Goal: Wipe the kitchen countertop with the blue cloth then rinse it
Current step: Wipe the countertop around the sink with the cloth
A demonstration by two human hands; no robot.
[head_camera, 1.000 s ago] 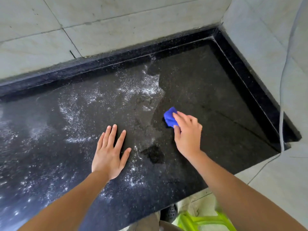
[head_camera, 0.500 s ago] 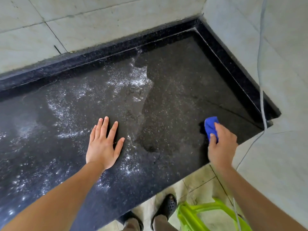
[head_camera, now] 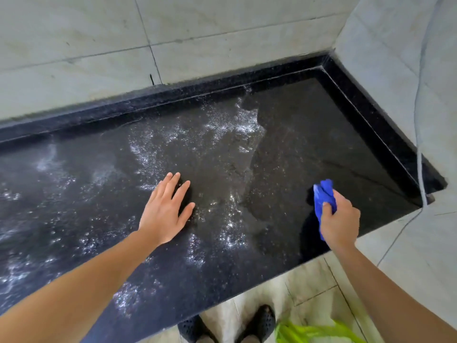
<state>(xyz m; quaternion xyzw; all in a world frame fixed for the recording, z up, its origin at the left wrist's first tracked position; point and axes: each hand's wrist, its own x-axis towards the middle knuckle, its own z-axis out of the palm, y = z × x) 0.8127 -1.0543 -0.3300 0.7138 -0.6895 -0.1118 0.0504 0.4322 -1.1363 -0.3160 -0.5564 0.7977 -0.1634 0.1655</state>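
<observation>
- Nearest me, at the bottom edge: my two dark perforated clogs on the pale tiled floor, toes pointing at the counter's front edge. No brand mark readable on them.
- To the right of the clogs, a bright green plastic object, cut off by the frame; cannot tell what it is.
- Black speckled countertop fills the middle of the view. Left and centre carry a greyish film with bright white flecks; the right part reads darker and more even, with an irregular boundary between the two running near to far.
- My left hand lies flat on the countertop, palm down, fingers extended and slightly spread, holding nothing. It rests in the filmed zone, left of the boundary.
- My right hand is closed in a fist round the blue cloth, near the counter's front right corner. The cloth is bunched; one end sticks out on the far side of the fist, a strip shows on its left side. Whether the cloth touches the surface, I cannot tell.
- Black raised edging borders the counter at far and right sides, meeting in the far right corner.
- Pale tiled wall beyond; a thin grey cable runs down the right wall.
- No writing or labels legible anywhere.
</observation>
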